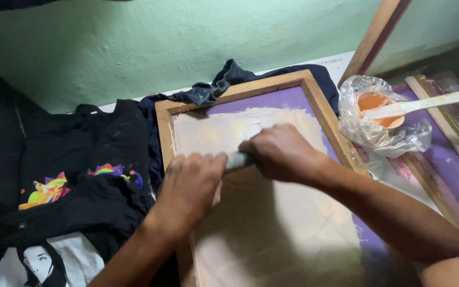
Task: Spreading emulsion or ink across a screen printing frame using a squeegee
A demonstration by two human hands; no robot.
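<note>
Closest to the camera there's a pile of black printed shirts (75,212) on the left, one with a face print and others with a bright rainbow-coloured graphic. Right beside them sits the wooden screen frame (163,139), its mesh smeared with pale cream ink and purple showing round the edges. Both hands are on the squeegee (238,160) in the middle of that screen: the left hand (189,188) is curled round its left end, and the right hand (280,153) is clamped over the right end, fingers wrapped tight. Only a short grey bit of the squeegee shows between them. A dark blue shirt (229,79) pokes out from under the frame's far edge. Off to the right on the bench (341,61) is a tub of orange ink (378,106) in a plastic bag with a white spatula (421,103) resting in it.
</note>
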